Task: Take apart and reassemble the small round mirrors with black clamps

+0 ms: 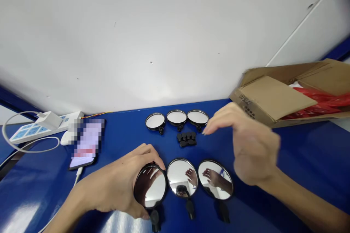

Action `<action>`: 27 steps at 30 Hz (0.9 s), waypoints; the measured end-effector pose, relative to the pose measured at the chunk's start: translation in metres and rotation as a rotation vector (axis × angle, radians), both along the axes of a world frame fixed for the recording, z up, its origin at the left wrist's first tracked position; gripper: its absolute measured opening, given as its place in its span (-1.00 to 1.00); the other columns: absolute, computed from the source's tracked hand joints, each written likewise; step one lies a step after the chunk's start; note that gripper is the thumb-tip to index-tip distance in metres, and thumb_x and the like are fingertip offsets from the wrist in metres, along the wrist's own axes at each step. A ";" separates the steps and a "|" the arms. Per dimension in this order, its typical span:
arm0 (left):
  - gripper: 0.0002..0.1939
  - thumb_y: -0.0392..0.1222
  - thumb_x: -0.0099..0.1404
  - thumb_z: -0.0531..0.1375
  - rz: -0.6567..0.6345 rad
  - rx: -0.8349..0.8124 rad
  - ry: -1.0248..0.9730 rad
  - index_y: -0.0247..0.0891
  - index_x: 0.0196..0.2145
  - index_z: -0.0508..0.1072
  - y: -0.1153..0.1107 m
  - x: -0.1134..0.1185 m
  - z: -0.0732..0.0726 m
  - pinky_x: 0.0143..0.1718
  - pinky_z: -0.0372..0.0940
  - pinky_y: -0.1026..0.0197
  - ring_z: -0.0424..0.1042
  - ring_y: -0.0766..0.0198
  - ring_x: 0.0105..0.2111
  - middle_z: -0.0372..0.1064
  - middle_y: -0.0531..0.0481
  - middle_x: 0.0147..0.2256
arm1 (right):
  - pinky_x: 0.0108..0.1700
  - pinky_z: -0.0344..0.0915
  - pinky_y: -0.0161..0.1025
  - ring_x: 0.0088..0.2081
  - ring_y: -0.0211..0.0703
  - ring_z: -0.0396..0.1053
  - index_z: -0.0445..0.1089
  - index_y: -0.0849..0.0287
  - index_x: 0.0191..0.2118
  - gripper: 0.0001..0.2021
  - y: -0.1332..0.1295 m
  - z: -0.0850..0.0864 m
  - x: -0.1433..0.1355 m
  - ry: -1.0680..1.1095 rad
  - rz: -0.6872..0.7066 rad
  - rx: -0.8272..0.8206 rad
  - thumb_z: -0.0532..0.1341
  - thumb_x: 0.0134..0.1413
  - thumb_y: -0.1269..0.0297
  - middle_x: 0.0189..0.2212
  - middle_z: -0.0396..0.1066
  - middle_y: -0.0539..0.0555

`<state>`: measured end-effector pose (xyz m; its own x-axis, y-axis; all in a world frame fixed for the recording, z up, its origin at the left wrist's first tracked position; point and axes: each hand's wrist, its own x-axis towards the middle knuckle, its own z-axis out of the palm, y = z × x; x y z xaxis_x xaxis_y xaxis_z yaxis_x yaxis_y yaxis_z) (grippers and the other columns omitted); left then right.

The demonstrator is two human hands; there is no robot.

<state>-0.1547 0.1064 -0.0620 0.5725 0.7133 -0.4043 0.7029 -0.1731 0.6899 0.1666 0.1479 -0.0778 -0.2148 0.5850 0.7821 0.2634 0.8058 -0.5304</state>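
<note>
My left hand (123, 180) curves around the left edge of a round black-rimmed mirror (151, 187), fingers at its top and thumb near its short black stem. Beside it in the near row lie a middle mirror (182, 178) and a right mirror (215, 179), both with black stems pointing toward me. My right hand (246, 142) hovers in the air, slightly blurred. Its fingers are bent, apart and hold nothing visible. Closest to its fingertips are several small black knobs (187, 139) in a cluster and the far-row right mirror (198, 117).
Two more mirrors, a left one (155, 121) and a middle one (177, 117), lie in the far row near the white wall (153, 36). A cardboard box (257, 111) with red plastic stands right. At left are a charging phone (86, 145) and a power strip (65, 122) with cables.
</note>
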 end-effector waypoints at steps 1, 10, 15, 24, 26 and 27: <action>-0.18 -0.30 -0.09 0.60 -0.003 0.014 -0.003 0.00 0.14 0.50 0.000 0.001 0.000 0.12 0.43 -0.05 0.45 -0.05 0.11 0.38 0.01 0.09 | -0.13 0.35 0.07 -0.21 0.01 0.47 0.55 0.14 -0.19 -0.59 0.000 -0.004 -0.003 -0.012 0.066 0.003 -0.02 0.64 0.30 -0.29 0.55 0.14; -0.31 -0.22 -0.11 0.61 0.074 0.090 -0.039 -0.07 -0.01 0.51 -0.002 0.003 0.007 -0.11 0.44 0.05 0.55 0.09 -0.18 0.53 0.11 -0.11 | -0.18 0.22 -0.04 -0.26 -0.07 0.33 0.47 0.17 -0.09 -0.83 -0.017 -0.009 -0.016 -0.284 0.168 0.037 0.15 0.40 0.50 -0.30 0.50 0.08; -0.34 -0.23 0.02 0.54 0.235 0.252 -0.204 -0.01 0.07 0.47 -0.005 0.009 0.009 -0.02 0.45 0.03 0.57 0.12 -0.15 0.57 0.14 -0.11 | -0.19 0.16 -0.08 -0.31 -0.11 0.24 0.45 0.18 -0.13 -0.93 -0.032 -0.018 -0.030 -0.421 0.203 0.025 0.26 0.42 0.31 -0.40 0.39 -0.01; -0.28 -0.44 0.13 0.29 0.364 0.491 -0.362 0.09 0.21 0.43 -0.020 0.040 -0.014 -0.39 0.42 0.25 0.41 0.32 -0.38 0.38 0.14 -0.19 | -0.20 0.13 -0.08 -0.36 -0.13 0.22 0.32 0.13 -0.41 -0.52 -0.048 -0.022 -0.046 -0.530 0.017 0.169 0.14 0.63 0.05 -0.47 0.33 -0.01; -0.22 -0.46 0.13 0.30 0.330 0.483 -0.365 0.13 0.25 0.42 -0.025 0.043 -0.020 -0.45 0.39 0.30 0.38 0.37 -0.42 0.35 0.12 -0.13 | -0.16 0.17 -0.08 -0.33 -0.12 0.25 0.38 0.16 -0.38 -0.55 -0.047 -0.022 -0.046 -0.539 -0.025 0.183 0.15 0.62 0.08 -0.45 0.36 0.00; -0.20 -0.47 0.13 0.32 0.321 0.502 -0.363 0.15 0.26 0.41 -0.027 0.044 -0.022 -0.46 0.39 0.31 0.37 0.39 -0.42 0.34 0.11 -0.10 | -0.15 0.17 -0.07 -0.33 -0.11 0.26 0.39 0.17 -0.36 -0.57 -0.047 -0.023 -0.047 -0.551 -0.039 0.200 0.15 0.62 0.10 -0.44 0.36 0.00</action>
